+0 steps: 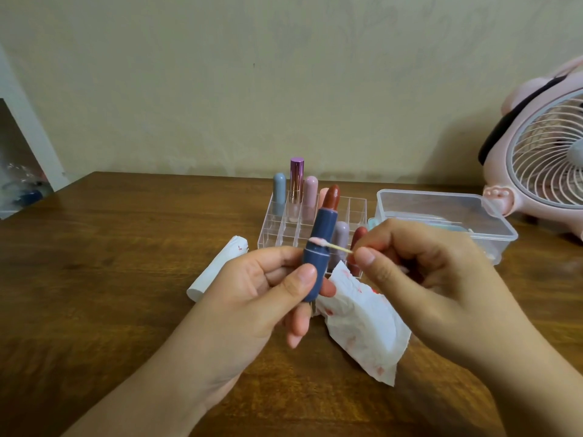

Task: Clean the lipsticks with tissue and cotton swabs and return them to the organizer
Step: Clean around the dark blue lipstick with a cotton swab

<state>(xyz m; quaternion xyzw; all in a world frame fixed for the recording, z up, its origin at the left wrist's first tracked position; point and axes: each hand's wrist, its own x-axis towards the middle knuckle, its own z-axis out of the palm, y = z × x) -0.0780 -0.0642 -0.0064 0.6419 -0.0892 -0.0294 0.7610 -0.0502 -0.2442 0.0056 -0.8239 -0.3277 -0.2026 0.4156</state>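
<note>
Brown wooden table (94,263) under a plain pale wall sets the scene, and everything below is placed from the clear organizer (358,206) standing at its middle.

Just in front of the organizer, lifted off the wood, is the open blue lipstick (317,247), upright with a slight lean, its brick-red bullet fully wound out. The left hand (252,298) holds its lower barrel, thumb across the front and fingers curled behind. The right hand (419,272) pinches the stick of a cotton swab (328,245) between thumb and fingertip; the pink-stained bud touches the seam in the blue casing.

The tube looks light, stiff and smooth plastic, so it may turn in a loose grip. The barrel below the seam is the sound place to hold. The bullet is soft and waxy and would probably smear or snap if touched or knocked. The swab stick is thin and would likely bend under a hard push.

A stained tissue (362,326) lies in front of the organizer, below the hands. A white roll (214,269) lies to its front left. Capped lipsticks stand in the organizer's back and front cells. A clear lidded box (441,216) sits just right of it, and a pink fan (549,152) further right.
</note>
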